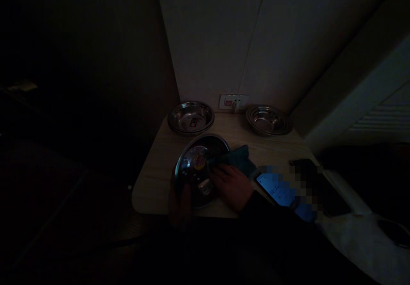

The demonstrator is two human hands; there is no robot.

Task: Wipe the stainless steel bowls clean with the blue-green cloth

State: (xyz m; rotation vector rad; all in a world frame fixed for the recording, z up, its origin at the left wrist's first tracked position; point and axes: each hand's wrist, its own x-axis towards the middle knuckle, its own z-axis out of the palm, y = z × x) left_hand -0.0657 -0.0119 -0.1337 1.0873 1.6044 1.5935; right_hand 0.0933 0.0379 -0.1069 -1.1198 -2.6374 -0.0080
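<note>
A shiny metal bowl (188, 169) with a round yellow and red sticker inside is tilted up at the front of the small wooden table. My left hand (180, 204) grips its lower left rim, the thumb on the inner side and the other fingers mostly hidden. Bunched under my right hand (231, 184) is a teal cloth (238, 159), pressed against the bowl's inner right side. The fingers of that hand are closed over the cloth, and part of it sticks out beyond them.
Behind the bowl, more metal bowls (191, 118) stand at the table's back left, and a nested stack of bowls (268, 121) at the back right. A wall socket (233, 101) holds a plug. Right of my hand lie a lit phone (277, 189) and a dark flat object (326, 191).
</note>
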